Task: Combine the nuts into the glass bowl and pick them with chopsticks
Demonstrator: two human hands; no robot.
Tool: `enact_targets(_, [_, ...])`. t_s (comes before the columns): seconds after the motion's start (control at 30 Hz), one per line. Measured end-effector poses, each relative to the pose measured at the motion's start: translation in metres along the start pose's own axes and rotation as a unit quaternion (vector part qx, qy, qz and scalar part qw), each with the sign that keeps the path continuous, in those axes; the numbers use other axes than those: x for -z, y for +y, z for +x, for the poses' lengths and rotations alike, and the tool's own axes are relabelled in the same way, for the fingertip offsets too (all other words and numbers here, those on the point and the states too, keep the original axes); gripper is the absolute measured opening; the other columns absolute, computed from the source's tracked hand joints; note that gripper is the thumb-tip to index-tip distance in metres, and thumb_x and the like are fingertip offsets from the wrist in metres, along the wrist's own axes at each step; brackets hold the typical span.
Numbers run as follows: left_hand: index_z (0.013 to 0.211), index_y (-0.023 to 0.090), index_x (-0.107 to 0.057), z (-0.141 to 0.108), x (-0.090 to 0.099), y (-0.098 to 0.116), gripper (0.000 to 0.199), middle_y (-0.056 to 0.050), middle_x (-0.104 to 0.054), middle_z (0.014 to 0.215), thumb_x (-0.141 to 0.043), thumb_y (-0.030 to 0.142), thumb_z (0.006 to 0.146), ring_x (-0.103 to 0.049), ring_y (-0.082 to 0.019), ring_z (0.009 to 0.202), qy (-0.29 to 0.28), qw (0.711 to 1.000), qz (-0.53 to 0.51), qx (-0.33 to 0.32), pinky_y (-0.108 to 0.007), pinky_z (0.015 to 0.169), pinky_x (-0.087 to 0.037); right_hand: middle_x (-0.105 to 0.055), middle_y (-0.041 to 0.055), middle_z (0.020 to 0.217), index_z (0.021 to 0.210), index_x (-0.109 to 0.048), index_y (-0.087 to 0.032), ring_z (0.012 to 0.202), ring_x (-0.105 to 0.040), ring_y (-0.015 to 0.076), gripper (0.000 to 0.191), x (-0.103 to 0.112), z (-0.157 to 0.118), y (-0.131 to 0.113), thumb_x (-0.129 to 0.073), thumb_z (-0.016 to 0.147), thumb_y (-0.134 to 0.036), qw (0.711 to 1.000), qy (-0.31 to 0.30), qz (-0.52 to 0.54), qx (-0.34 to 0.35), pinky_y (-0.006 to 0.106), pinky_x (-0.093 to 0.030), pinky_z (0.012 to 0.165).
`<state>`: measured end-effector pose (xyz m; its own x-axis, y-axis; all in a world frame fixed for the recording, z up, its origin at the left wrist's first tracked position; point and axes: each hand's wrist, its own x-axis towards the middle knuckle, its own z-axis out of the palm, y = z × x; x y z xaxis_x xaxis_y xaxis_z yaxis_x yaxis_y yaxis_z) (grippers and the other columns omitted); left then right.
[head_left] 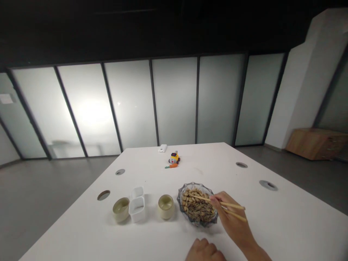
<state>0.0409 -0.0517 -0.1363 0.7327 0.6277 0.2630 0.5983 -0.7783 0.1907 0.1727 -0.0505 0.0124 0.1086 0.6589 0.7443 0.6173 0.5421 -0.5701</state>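
My right hand [231, 214] grips a pair of wooden chopsticks [231, 205]. Their tips reach over a scalloped glass bowl [179, 198], among the peanuts [190, 197] on its far left side. Dark, striped seeds [201, 211] that look like sunflower seeds fill the near part of the same bowl. Whether the tips pinch a peanut is too small to tell. My left hand [204, 251] lies on the table's near side, below the bowl, curled into a fist with nothing showing in it. Left of the bowl stands a small, pale green cup [166, 213].
A second greenish cup [121, 209] touches or nearly touches a white plastic container [137, 211] with two compartments. Farther back on the white table [146, 163] are a toy carrot [172, 166], a yellow toy vehicle [174, 158] and a white box-shaped device [162, 148]. Round holes pierce the tabletop near both sides.
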Motion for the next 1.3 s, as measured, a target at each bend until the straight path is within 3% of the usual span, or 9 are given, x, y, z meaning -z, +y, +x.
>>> enact_targets(0.1, [0.069, 0.022, -0.066, -0.003, -0.013, -0.003, 0.043, 0.001, -0.061, 0.061, -0.077, 0.055, 0.094, -0.053, -0.016, 0.062, 0.054, 0.994, 0.073, -0.058, -0.031, 0.054, -0.023, -0.069, 0.0016, 0.075, 0.083, -0.071, -0.025, 0.066, -0.067, 0.0183, 0.037, -0.001, -0.002, -0.002, -0.055, 0.107, -0.047, 0.999, -0.028, 0.008, 0.014, 0.027, -0.056, 0.062])
enact_targets(0.27, [0.072, 0.022, -0.067, -0.005, -0.014, -0.002, 0.045, 0.000, -0.065, 0.064, -0.075, 0.060, 0.094, -0.053, -0.016, 0.061, 0.029, 0.993, 0.099, -0.057, -0.032, 0.055, -0.020, -0.069, 0.0018, 0.080, 0.086, -0.071, -0.025, 0.072, -0.069, 0.0183, 0.030, -0.003, -0.005, 0.000, -0.057, 0.108, -0.041, 0.997, -0.059, 0.029, 0.027, 0.027, -0.058, 0.069])
enact_targets(0.37, [0.078, 0.023, -0.070, -0.005, -0.010, -0.001, 0.042, -0.001, -0.067, 0.066, -0.072, 0.060, 0.096, -0.057, -0.018, 0.066, 0.019, 0.993, 0.099, -0.057, -0.033, 0.055, -0.020, -0.070, 0.0018, 0.084, 0.088, -0.072, -0.026, 0.077, -0.071, 0.0174, 0.027, -0.002, -0.005, -0.001, -0.058, 0.108, -0.036, 0.995, -0.075, 0.049, 0.037, 0.025, -0.059, 0.073])
enact_targets(0.47, [0.082, 0.023, -0.071, -0.006, -0.005, 0.000, 0.039, -0.002, -0.069, 0.069, -0.070, 0.058, 0.099, -0.060, -0.018, 0.069, 0.004, 0.995, 0.087, -0.055, -0.033, 0.055, -0.022, -0.071, 0.0019, 0.083, 0.089, -0.073, -0.025, 0.073, -0.070, 0.0173, 0.025, -0.001, -0.005, -0.001, -0.060, 0.106, -0.038, 0.998, -0.047, 0.042, 0.028, 0.025, -0.058, 0.068])
enact_targets(0.77, [0.093, 0.026, -0.073, -0.012, 0.013, 0.010, 0.024, -0.003, -0.077, 0.093, -0.073, 0.049, 0.096, -0.068, -0.024, 0.091, -0.072, 0.997, 0.025, -0.013, -0.033, 0.068, -0.037, -0.072, 0.0042, 0.080, 0.084, -0.076, -0.025, 0.073, -0.070, 0.0198, 0.034, -0.002, -0.003, -0.002, -0.060, 0.105, -0.047, 0.998, -0.041, 0.039, -0.002, 0.029, -0.059, 0.069])
enact_targets(0.93, [0.100, 0.027, -0.074, -0.012, 0.020, 0.012, 0.030, -0.004, -0.078, 0.100, -0.070, 0.056, 0.096, -0.070, -0.027, 0.097, -0.089, 0.996, 0.008, -0.010, -0.035, 0.071, -0.041, -0.075, 0.0079, 0.083, 0.083, -0.077, -0.024, 0.076, -0.074, 0.0238, 0.041, -0.006, -0.005, 0.005, -0.065, 0.099, -0.059, 0.993, -0.002, 0.081, -0.084, 0.033, -0.064, 0.072])
enact_targets(1.07, [0.101, 0.027, -0.074, -0.013, 0.019, 0.013, 0.045, -0.005, -0.078, 0.100, -0.075, 0.070, 0.087, -0.070, -0.028, 0.097, -0.090, 0.996, 0.001, -0.011, -0.036, 0.074, -0.044, -0.079, 0.0107, 0.090, 0.087, -0.076, -0.022, 0.073, -0.077, 0.0260, 0.047, -0.008, -0.005, 0.021, -0.071, 0.091, -0.068, 0.965, 0.030, 0.165, -0.199, 0.039, -0.069, 0.074])
enact_targets(1.13, [0.101, 0.027, -0.073, -0.014, 0.017, 0.014, 0.045, -0.004, -0.078, 0.100, -0.074, 0.070, 0.087, -0.070, -0.028, 0.097, -0.075, 0.997, -0.002, -0.013, -0.037, 0.076, -0.045, -0.080, 0.0107, 0.089, 0.088, -0.076, -0.021, 0.073, -0.078, 0.0267, 0.049, -0.007, -0.005, 0.026, -0.072, 0.088, -0.070, 0.963, 0.046, 0.151, -0.220, 0.040, -0.069, 0.075])
enact_targets(1.3, [0.099, 0.025, -0.072, -0.013, 0.016, 0.016, 0.045, -0.005, -0.077, 0.097, -0.070, 0.070, 0.091, -0.069, -0.027, 0.095, -0.065, 0.998, 0.011, -0.021, -0.036, 0.074, -0.044, -0.078, 0.0084, 0.085, 0.085, -0.076, -0.023, 0.077, -0.076, 0.0258, 0.049, -0.005, -0.005, 0.013, -0.064, 0.095, -0.069, 0.990, 0.043, 0.048, -0.129, 0.035, -0.064, 0.071])
